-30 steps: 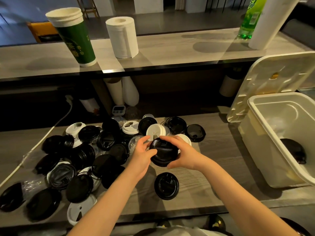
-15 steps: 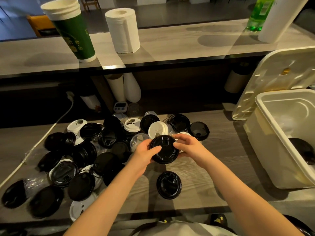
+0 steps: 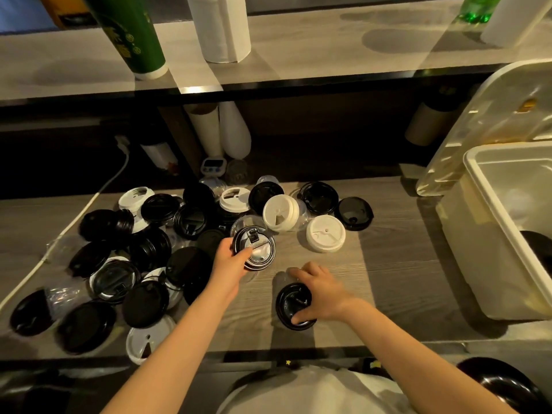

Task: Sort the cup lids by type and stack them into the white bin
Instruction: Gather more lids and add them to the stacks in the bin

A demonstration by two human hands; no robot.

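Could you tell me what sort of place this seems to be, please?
Probably a café or drinks-shop counter: a heap of takeaway cup lids on the worktop, sleeves of paper cups under the raised counter, and a green paper cup on it.

A black flip-tab lid point(image 3: 254, 248) tilts mid-counter, gripped by the left hand point(image 3: 228, 261). A second black lid point(image 3: 291, 304) lies flat near the front edge, grasped by the right hand point(image 3: 319, 294). Mixed black and white lids point(image 3: 146, 303) heap leftward. The white bin point(image 3: 478, 186) stands open at the right edge.
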